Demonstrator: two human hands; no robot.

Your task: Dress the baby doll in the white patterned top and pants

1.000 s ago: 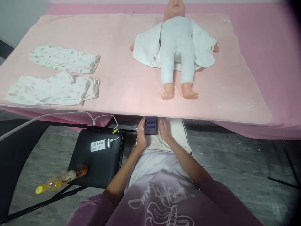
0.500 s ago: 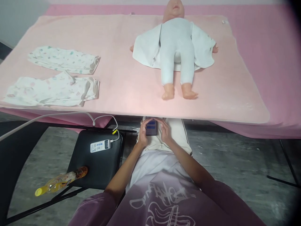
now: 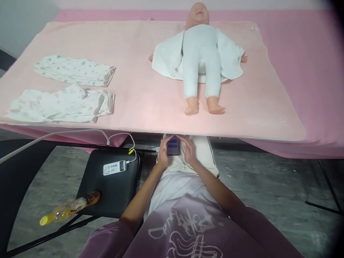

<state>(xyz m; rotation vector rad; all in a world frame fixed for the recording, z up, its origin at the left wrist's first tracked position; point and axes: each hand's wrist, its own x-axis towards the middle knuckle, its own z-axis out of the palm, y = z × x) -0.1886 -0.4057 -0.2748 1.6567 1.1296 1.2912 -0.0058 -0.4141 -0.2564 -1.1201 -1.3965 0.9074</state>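
A dark phone (image 3: pixel 173 147) with a lit screen lies on the light trousers in my lap, just below the table edge. Along its left side rests my left hand (image 3: pixel 163 152), fingers stretched and slanting inward; whether it touches the phone I cannot tell. My right hand (image 3: pixel 189 149) is to the right of the phone, its fingers also straight and angled inward. The fingertips of both hands come close together above the phone's top end. On the table a baby doll (image 3: pixel 201 46) lies on its back in a white bodysuit, an open white top (image 3: pixel 169 55) spread beneath it with its arms in the sleeves.
Two folded patterned baby garments, one green-dotted (image 3: pixel 75 70) and one pinkish (image 3: pixel 56 105), lie on the pink mat (image 3: pixel 131 71). To my left a black stool (image 3: pixel 113 195) holds a white power bank (image 3: pixel 115 167) with a cable (image 3: pixel 67 131) and a yellow-capped bottle (image 3: pixel 70 208).
The view has tilted up slightly, so the table and doll sit a little lower in the picture. Both hands stay in place around the phone.
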